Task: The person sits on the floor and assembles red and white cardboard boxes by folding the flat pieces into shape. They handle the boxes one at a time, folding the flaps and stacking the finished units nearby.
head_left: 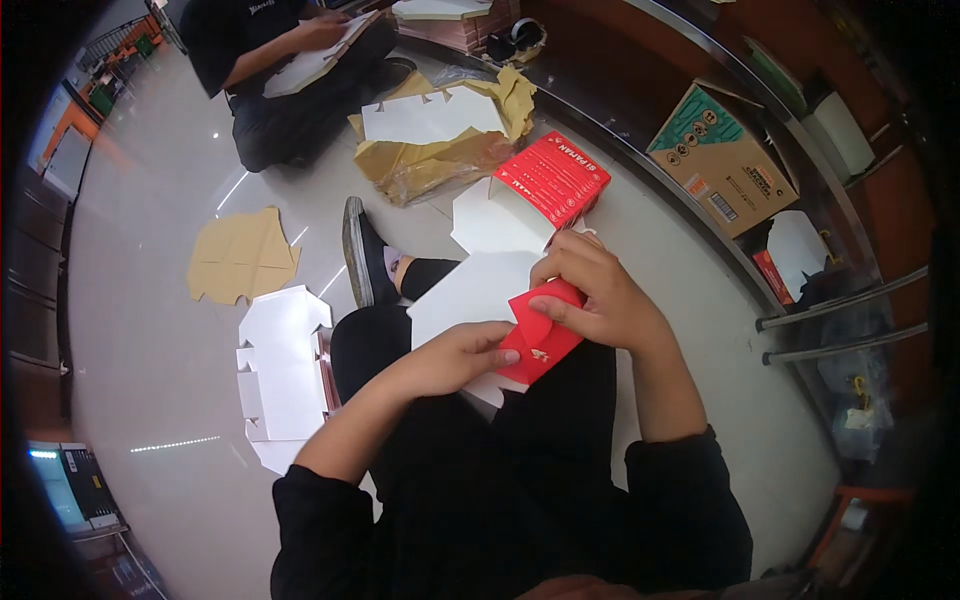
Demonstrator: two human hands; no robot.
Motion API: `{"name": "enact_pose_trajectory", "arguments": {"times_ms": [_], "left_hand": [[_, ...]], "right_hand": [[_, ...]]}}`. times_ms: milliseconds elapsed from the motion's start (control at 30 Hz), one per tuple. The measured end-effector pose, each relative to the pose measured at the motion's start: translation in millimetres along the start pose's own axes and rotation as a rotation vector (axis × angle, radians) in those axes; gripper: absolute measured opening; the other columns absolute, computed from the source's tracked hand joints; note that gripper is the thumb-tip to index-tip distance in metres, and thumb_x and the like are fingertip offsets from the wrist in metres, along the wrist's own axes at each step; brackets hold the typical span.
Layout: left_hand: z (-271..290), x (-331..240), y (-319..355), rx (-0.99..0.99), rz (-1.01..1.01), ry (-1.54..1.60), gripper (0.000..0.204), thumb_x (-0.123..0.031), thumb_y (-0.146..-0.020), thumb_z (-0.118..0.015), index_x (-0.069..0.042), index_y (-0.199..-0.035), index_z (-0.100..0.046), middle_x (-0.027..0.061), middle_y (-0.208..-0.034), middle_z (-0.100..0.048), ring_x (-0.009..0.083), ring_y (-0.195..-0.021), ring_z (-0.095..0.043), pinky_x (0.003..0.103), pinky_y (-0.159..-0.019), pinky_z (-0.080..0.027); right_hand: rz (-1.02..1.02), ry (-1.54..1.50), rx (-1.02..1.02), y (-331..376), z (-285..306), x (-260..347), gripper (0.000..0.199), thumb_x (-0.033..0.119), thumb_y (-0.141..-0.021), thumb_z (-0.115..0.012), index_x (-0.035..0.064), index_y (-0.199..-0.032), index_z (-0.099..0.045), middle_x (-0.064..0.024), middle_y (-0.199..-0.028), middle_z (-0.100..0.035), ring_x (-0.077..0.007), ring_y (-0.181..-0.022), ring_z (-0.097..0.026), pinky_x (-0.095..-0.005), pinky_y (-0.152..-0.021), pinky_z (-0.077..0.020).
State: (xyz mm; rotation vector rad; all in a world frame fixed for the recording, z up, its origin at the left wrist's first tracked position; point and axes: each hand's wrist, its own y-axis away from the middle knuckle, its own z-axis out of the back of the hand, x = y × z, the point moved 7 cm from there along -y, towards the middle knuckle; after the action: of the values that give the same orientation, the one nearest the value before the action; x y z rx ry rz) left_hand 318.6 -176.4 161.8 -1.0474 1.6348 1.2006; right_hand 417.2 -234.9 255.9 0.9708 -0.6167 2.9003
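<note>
and the white cardboard [465, 293] was pinched at its red end [550, 358] by left hand [455, 358] and right hand [597, 290], over black trousers [560, 430]!

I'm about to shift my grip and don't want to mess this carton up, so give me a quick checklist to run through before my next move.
1. Left hand gripping the red flap: ok, thumb on top.
2. Right hand gripping the same flap: ok, thumb pressed on it.
3. Carton fully closed: not ok, a broad white panel lies open.
4. Red printed panel beyond your right hand joined to this carton: cannot tell.
5. Flat white cartons on your left out of the hands' way: ok.
6. Co-worker's hand clear of yours: ok, well apart.
</note>
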Motion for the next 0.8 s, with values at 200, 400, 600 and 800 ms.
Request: {"name": "enact_pose_trajectory", "arguments": {"times_ms": [200,400,600,800], "left_hand": [[-20.2,17.6,-25.0,0.134,0.003,0.127,0.021,-0.011,-0.089,-0.047,-0.001,-0.108,-0.050,0.0013,-0.091,-0.059,0.0042,-0.080,-0.052,0.021,-0.071,-0.043],[-32.7,14.0,-38.9,0.140,-0.080,-0.121,0.029,-0.014,-0.090,-0.047,-0.002,-0.116,-0.047,0.0030,-0.093,-0.059,0.0056,-0.082,-0.053,0.022,-0.072,-0.044],[-38.0,-7.7,-23.7,0.182,-0.043,-0.115,0.032,-0.017,-0.089,-0.049,-0.004,-0.119,-0.046,0.0044,-0.103,-0.055,0.0071,-0.088,-0.051,0.024,-0.080,-0.042],[-11.1,-11.4,-8.9,-0.105,-0.072,0.350,0.030,-0.026,-0.090,-0.047,-0.004,-0.112,-0.051,0.0045,-0.099,-0.058,0.0097,-0.092,-0.054,0.028,-0.084,-0.043]], "right_hand": [[-0.075,0.339,0.142,13.4,0.6,7.2,0.010,0.014,-0.075,-0.059,0.0069,-0.078,-0.053,-0.0068,-0.080,-0.047,-0.0228,-0.082,-0.049,-0.0369,-0.079,-0.0356],[-0.080,0.411,0.263,31.8,2.5,17.5,0.011,0.012,-0.073,-0.061,0.0061,-0.075,-0.052,-0.0057,-0.079,-0.045,-0.0214,-0.080,-0.048,-0.0372,-0.085,-0.0339],[-0.111,0.158,0.244,29.0,12.4,17.9,0.012,0.015,-0.076,-0.060,0.0071,-0.082,-0.054,-0.0087,-0.084,-0.046,-0.0226,-0.086,-0.049,-0.0385,-0.084,-0.0368],[0.109,0.076,-0.540,38.9,42.9,16.5,0.020,0.021,-0.081,-0.055,0.0057,-0.093,-0.053,-0.0125,-0.096,-0.049,-0.0272,-0.096,-0.050,-0.0411,-0.082,-0.0403]]}}
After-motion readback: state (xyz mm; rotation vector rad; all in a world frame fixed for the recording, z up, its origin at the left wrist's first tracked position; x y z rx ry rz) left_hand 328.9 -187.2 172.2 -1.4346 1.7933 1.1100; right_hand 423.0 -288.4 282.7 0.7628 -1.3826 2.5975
